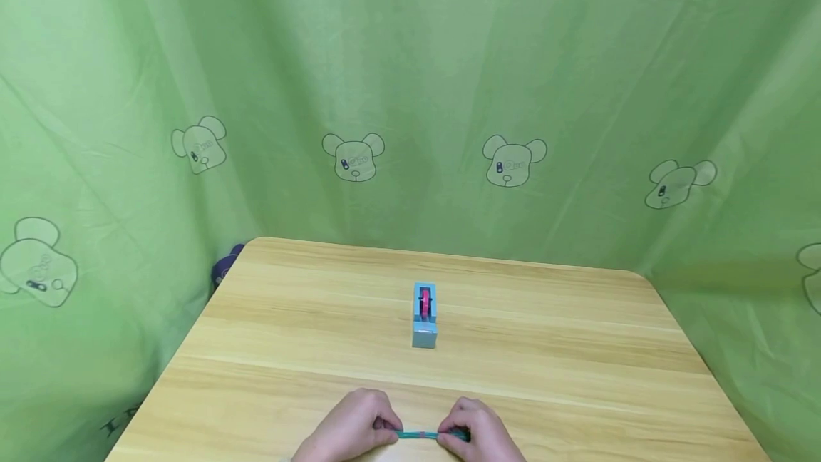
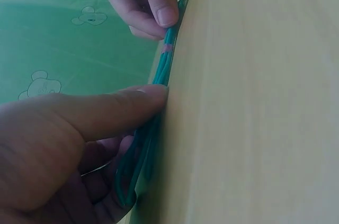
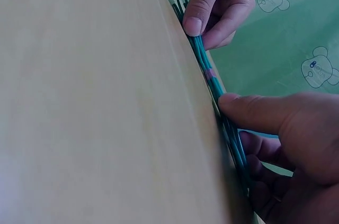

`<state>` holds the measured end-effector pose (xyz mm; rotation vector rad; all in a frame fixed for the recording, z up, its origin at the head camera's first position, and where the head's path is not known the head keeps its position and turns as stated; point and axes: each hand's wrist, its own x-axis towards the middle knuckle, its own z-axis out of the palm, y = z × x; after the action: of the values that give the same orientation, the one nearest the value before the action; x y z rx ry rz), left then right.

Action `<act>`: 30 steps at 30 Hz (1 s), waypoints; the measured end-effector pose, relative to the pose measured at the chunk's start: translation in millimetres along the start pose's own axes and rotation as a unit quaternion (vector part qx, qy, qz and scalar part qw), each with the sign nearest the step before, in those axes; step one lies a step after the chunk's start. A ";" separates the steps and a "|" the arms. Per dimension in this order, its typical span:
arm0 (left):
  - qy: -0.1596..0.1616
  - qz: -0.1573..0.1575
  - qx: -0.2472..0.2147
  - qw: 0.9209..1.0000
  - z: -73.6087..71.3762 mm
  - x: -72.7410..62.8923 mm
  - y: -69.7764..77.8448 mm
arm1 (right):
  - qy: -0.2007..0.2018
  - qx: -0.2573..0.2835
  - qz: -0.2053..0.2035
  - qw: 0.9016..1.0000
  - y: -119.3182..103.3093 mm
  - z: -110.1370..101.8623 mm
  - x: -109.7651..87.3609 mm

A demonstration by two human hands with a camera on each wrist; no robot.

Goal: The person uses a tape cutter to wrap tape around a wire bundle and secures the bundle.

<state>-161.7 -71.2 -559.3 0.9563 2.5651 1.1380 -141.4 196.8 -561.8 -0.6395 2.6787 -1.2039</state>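
Note:
Between the two hands stretches a thin bundle of green cord (image 1: 418, 435), bound at its middle by a narrow pinkish band (image 2: 167, 47). My left hand (image 1: 357, 425) pinches the bundle on one side of the band, thumb on top. On the other side my right hand (image 1: 477, 430) pinches it between thumb and fingers. Looped ends of the cord (image 3: 233, 144) hang past both grips, partly hidden by the fingers. Farther back on the table stands a light blue tape dispenser (image 1: 425, 335) with a pink roll of tape (image 1: 425, 303); neither hand touches it.
The hands work close to the near edge of a light wooden table (image 1: 288, 319). A green curtain (image 1: 410, 77) printed with bear heads surrounds the table at the back and on both sides.

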 end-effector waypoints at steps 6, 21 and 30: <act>-0.004 0.006 0.022 1.000 -2.0 1.3 -1.1 | -0.010 0.023 0.005 1.000 -1.1 -1.4 0.7; 0.017 0.024 0.032 0.999 -7.2 1.7 6.2 | -0.021 0.056 0.026 0.998 -7.8 -5.4 3.6; 0.020 0.027 -0.007 0.999 -10.2 0.2 8.2 | 0.001 0.076 -0.008 0.997 -17.2 -8.7 3.1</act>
<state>-161.9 -73.0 -546.3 1.0155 2.5736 1.1977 -141.1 191.2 -543.0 -0.6391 2.5568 -1.3950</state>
